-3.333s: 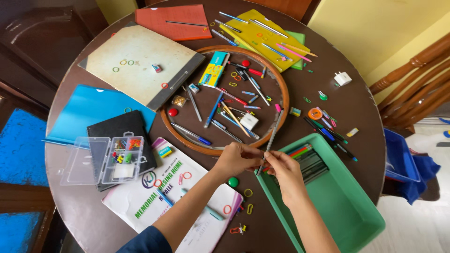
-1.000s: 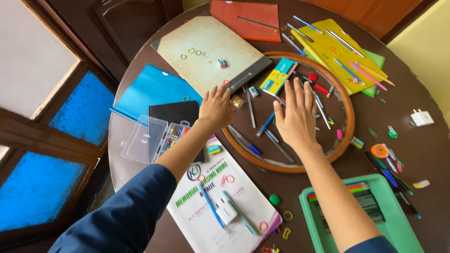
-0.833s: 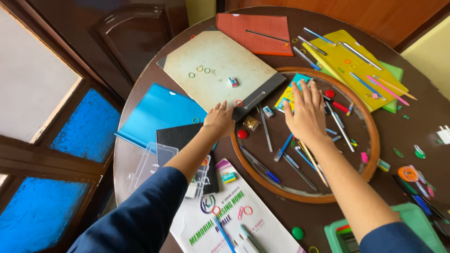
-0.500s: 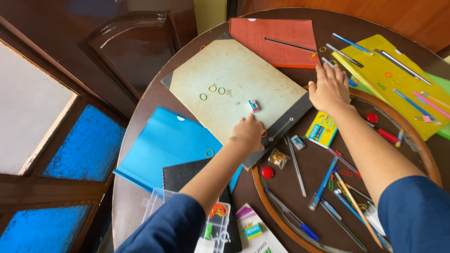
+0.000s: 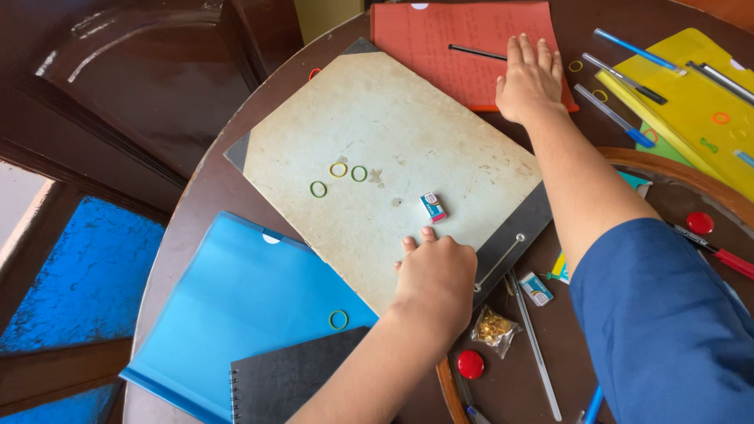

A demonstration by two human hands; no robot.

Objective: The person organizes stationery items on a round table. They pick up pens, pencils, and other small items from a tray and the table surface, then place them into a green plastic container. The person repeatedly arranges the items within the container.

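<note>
My left hand [image 5: 434, 275] rests on the near edge of a worn cream board file [image 5: 377, 157], fingers curled, holding nothing I can see. A small wrapped eraser [image 5: 433, 207] lies just beyond its fingertips. Three rubber rings [image 5: 338, 177] sit further up the board. My right hand [image 5: 531, 77] lies flat with fingers extended on a red folder [image 5: 463, 43], beside a black pen [image 5: 477, 53].
A blue plastic folder [image 5: 236, 306] and a black spiral notebook [image 5: 287, 381] lie at the near left. A yellow folder [image 5: 691, 94] with pens sits at the far right. A round wooden tray rim [image 5: 675, 161], red caps, a bag of gold pins [image 5: 493, 327] are near right. A dark chair [image 5: 149, 86] stands left.
The view has closed in on the far left of the table. Both hands moved away from the tray: the left onto the cream board near the eraser, the right onto the red folder.
</note>
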